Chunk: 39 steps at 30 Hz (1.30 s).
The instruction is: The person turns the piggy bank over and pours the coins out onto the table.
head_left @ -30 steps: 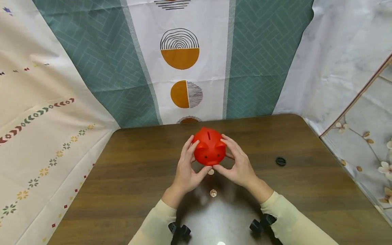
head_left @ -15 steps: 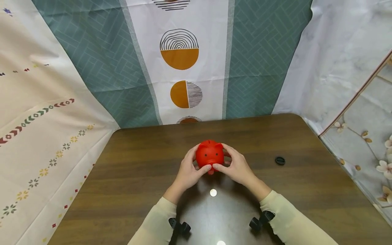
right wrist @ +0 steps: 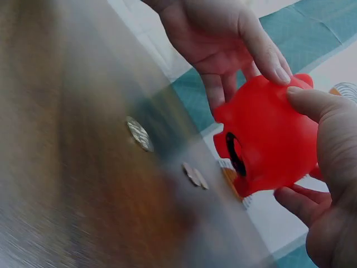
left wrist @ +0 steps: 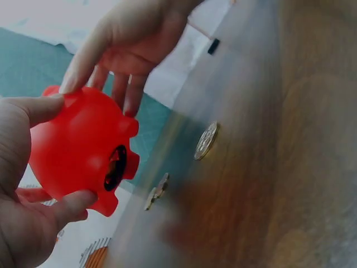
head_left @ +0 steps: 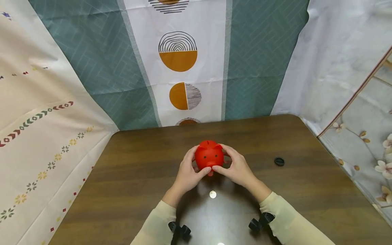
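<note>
A red piggy bank [head_left: 209,156] is held between both hands above the table, its face toward me and its coin slot on top. My left hand [head_left: 189,170] grips its left side, thumb by the snout and fingers round the back. The right hand [head_left: 237,168] grips the other side in the same way. Both wrist views show the underside, where a round hole with a black rim [left wrist: 115,167] lies between the stubby feet. Below the bank, a coin [head_left: 212,194] lies on the table, and two more coins [right wrist: 191,174] show in the right wrist view.
A black round plug [head_left: 279,161] lies on the brown wooden table [head_left: 137,190] to the right. Patterned cloths [head_left: 190,68] hang behind the table and at both sides. A black wrist camera [head_left: 258,223] is strapped on each sleeve.
Both hands have tilted the piggy bank back and brought it slightly nearer, so its slot shows less and its feet appear. The coin seen just under its snout is now hidden in the head view.
</note>
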Tool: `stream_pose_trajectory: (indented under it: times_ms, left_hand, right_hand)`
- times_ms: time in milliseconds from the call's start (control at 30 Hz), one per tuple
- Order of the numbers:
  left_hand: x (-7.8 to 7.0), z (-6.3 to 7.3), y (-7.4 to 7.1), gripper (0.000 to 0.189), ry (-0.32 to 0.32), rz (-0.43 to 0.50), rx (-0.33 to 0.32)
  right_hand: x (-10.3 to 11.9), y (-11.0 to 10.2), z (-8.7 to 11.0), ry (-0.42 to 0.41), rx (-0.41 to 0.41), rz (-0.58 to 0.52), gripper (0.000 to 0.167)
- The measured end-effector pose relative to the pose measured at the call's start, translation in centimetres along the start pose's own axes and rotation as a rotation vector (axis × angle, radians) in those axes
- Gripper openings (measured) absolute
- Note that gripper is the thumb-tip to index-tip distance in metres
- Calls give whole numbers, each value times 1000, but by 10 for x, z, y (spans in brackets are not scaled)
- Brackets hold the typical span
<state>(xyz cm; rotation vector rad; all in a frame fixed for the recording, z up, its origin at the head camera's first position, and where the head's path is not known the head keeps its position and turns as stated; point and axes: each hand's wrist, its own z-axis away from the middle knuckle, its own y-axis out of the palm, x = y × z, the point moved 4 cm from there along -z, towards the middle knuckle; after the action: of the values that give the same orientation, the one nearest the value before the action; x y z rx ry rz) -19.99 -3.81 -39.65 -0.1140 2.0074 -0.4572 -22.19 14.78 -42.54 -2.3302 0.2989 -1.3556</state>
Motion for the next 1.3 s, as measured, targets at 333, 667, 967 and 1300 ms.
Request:
stream_pose_trajectory:
  times_ms: [333,667,967,1300]
  left_hand:
    - [4,5,0,76,-74,-4,19]
    - [8,-1,-1,81,159,-25,-51]
    - [3,1,2,78,-73,65,29]
    - [8,1,2,81,202,-63,-97]
  right_hand:
    - [-4,6,4,59,20,-15,72]
    - [15,-3,1,-156,-95,-1,76]
    - [-2,5,4,32,-22,-9,75]
    - [22,-6,5,-258,-154,24,81]
